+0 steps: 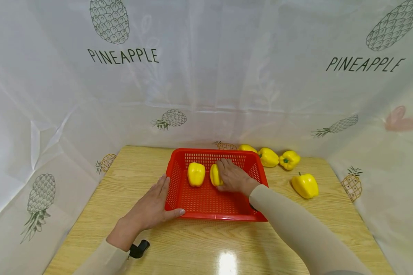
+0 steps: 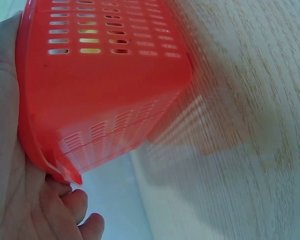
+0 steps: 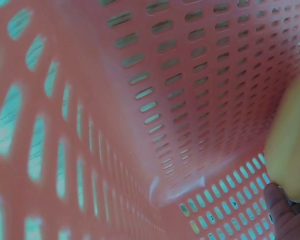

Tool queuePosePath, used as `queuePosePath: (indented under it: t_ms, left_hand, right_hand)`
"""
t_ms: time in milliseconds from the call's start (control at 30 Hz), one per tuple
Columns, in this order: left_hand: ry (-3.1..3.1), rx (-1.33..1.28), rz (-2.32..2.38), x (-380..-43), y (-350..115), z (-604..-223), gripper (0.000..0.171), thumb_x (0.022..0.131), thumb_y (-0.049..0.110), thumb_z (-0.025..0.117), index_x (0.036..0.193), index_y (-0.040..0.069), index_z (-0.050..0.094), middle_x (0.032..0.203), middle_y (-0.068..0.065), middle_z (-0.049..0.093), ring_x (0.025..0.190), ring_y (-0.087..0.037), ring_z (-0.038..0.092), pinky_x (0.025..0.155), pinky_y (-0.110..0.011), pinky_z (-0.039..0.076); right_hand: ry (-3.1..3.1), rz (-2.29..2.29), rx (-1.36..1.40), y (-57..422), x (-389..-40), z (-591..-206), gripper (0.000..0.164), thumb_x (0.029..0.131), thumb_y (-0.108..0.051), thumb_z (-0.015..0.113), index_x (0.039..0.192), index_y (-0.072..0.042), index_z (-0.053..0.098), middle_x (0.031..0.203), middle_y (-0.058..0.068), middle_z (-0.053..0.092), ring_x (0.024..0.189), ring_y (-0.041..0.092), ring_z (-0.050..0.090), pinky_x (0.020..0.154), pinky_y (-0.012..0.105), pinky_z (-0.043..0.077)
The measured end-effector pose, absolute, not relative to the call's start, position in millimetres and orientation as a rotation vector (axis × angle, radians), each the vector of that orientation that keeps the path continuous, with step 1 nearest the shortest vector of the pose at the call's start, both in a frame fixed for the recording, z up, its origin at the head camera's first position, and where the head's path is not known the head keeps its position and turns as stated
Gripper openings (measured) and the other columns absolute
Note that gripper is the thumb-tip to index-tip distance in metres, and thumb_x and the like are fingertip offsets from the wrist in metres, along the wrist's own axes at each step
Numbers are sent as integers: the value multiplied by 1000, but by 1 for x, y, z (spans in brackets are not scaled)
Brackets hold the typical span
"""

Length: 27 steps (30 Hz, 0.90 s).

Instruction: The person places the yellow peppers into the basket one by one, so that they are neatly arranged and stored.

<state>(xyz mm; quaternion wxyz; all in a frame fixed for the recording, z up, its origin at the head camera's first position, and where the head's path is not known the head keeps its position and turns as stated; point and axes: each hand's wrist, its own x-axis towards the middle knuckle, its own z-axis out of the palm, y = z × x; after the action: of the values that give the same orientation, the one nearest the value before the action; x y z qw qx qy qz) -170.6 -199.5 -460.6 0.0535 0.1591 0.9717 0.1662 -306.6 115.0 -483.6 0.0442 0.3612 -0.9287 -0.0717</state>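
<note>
A red slotted basket (image 1: 206, 214) stands mid-table. Inside it a yellow bell pepper (image 1: 196, 174) lies free at the left. My right hand (image 1: 233, 176) reaches into the basket and grips a second yellow pepper (image 1: 214, 175) just right of the first; the right wrist view shows this pepper (image 3: 291, 145) against the basket's inner wall (image 3: 155, 100), with a fingertip (image 3: 282, 212) under it. My left hand (image 1: 153, 206) lies flat with straight fingers against the basket's left side, thumb along the front corner; in the left wrist view the palm (image 2: 5, 140) presses the basket wall (image 2: 105, 85).
Three yellow peppers (image 1: 268, 157) lie in a row behind the basket's right corner, and another pepper (image 1: 305, 185) sits alone further right. The wooden table (image 1: 199, 244) is enclosed by a white pineapple-print sheet (image 1: 206, 76). A black wrist strap (image 1: 139, 249) shows near the left cuff.
</note>
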Motion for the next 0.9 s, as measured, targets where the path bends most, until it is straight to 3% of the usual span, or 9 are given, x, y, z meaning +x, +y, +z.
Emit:
queuePosePath:
  t_ms: [900]
  left_hand:
    - [2957, 479, 499, -170, -200, -461, 130, 86, 87, 56, 166, -6, 15, 175, -25, 12, 159, -45, 26, 127, -58, 30]
  right_hand:
    - [-2872, -257, 1068, 108, -308, -488, 96, 91, -59, 76, 154, 2, 36, 141, 20, 50, 127, 34, 52, 121, 43, 43]
